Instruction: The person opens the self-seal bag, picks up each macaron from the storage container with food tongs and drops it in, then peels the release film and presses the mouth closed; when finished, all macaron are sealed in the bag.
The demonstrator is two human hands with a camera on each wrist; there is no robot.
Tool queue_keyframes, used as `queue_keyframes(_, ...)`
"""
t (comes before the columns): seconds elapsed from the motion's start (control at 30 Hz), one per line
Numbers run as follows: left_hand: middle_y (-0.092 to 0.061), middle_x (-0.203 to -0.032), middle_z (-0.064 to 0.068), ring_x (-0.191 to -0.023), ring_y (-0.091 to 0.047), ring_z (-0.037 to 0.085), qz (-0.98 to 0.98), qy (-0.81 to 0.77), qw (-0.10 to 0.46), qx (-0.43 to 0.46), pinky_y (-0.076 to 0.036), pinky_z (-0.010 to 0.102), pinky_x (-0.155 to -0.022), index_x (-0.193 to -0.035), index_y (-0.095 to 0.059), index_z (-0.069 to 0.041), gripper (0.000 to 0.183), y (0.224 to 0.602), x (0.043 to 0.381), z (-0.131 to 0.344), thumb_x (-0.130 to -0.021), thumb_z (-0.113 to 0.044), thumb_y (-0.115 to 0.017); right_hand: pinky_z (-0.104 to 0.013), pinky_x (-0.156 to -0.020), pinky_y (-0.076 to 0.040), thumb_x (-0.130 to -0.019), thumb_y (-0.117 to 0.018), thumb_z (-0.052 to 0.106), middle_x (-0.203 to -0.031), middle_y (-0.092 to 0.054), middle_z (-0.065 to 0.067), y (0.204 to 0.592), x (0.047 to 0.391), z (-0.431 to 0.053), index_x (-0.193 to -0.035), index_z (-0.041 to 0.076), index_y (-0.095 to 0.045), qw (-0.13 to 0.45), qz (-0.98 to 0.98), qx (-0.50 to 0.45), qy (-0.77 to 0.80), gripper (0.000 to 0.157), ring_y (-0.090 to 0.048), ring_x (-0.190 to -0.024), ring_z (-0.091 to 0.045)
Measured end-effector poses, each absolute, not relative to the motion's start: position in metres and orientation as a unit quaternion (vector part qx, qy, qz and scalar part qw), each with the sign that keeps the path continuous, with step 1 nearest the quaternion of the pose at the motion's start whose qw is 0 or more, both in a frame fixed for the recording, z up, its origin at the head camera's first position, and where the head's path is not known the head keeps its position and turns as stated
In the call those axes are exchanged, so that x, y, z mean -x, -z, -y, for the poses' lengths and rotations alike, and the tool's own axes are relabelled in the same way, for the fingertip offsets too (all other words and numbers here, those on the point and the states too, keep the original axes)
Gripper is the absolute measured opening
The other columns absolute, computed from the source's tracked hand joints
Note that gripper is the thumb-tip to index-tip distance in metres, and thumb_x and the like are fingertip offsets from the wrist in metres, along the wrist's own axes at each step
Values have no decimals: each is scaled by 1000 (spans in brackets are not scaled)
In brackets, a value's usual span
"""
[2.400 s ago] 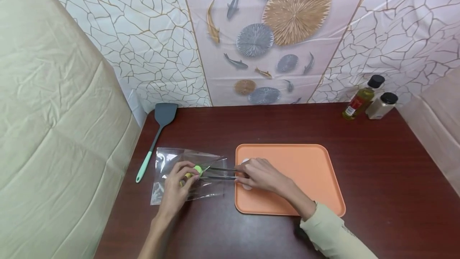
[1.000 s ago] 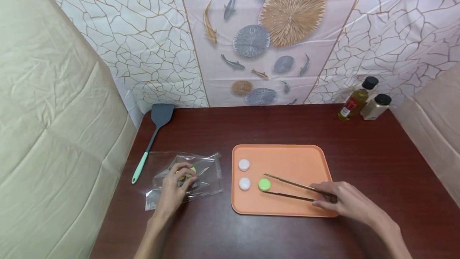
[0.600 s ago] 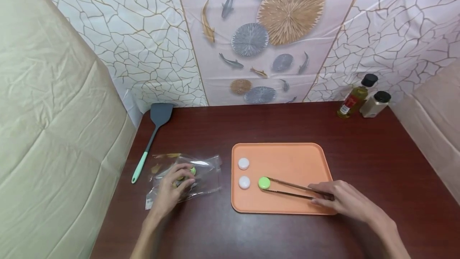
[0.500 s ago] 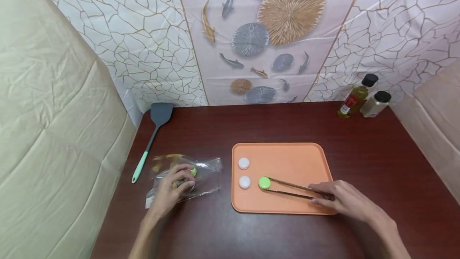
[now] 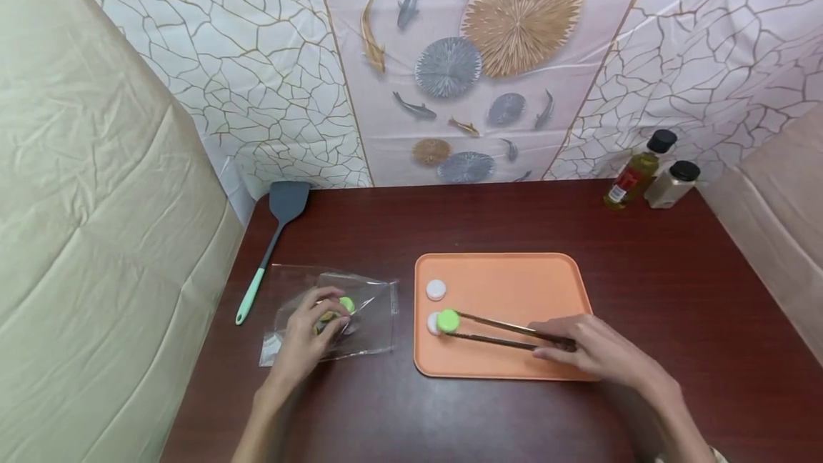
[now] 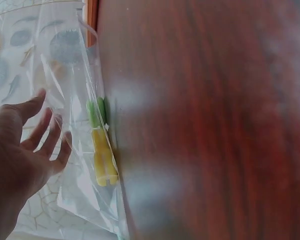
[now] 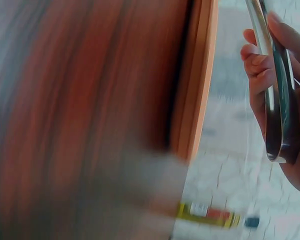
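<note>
My right hand (image 5: 588,345) grips metal tongs (image 5: 501,331), also seen in the right wrist view. A green macaron (image 5: 448,320) sits between the tong tips and partly covers a white macaron (image 5: 434,324) on the orange tray (image 5: 514,277). Another white macaron (image 5: 436,290) lies farther back on the tray. My left hand (image 5: 308,331) is over a clear plastic bag (image 5: 369,327), its fingers loosely bent and apart in the left wrist view. Whether they touch the film is hard to tell. Inside the bag are yellow macarons (image 6: 104,160) and green macarons (image 6: 96,112).
A spatula (image 5: 273,241) with a mint handle lies at the table's left edge, behind the bag. At the back right stand an oil bottle (image 5: 633,176) and a black-capped jar (image 5: 673,186). Patterned cloth (image 5: 289,91) hangs behind the table.
My right hand has come from the bag to the tray with the tongs and green macaron. In the last half second it moved left, toward the nearer white macaron. The left hand stays at the bag.
</note>
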State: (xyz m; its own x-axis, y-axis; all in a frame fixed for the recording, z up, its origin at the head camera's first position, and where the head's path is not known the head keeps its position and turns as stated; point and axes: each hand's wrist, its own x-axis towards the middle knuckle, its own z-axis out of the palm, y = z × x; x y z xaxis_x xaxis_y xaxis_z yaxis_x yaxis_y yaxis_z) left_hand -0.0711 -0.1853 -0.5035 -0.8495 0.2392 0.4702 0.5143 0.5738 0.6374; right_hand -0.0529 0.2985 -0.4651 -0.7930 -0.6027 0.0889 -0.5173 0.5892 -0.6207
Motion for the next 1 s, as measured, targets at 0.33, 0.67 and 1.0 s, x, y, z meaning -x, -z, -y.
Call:
queue_keyframes(0.33,-73,-122,17,-111,-72,35,874,402,186,198,-45,8,-95,-93,-78,-11,27,503,71,182,-81,11,-89,-20,-62,-46,-103,-80,26,-91,-76,11,460,79,-233,-118,10,-81,75,-890,333,301,23,-54,-71,7)
queue_keyframes(0.67,-73,-121,20,-110,-72,34,876,394,181,211,-47,11,-97,-92,-78,-10,26,502,68,183,-81,11,-89,-18,-61,-40,-102,-81,24,-77,-66,14,466,98,-167,-101,14,-78,76,-873,394,278,10,-45,-65,7)
queue_keyframes(1.0,-73,-122,19,-112,-72,35,874,394,182,220,-48,12,-97,-93,-79,-9,18,500,67,185,-86,4,-88,-17,-55,-28,-101,-81,24,-65,-40,16,468,106,-126,-84,20,-64,78,-867,430,238,25,-35,-60,6)
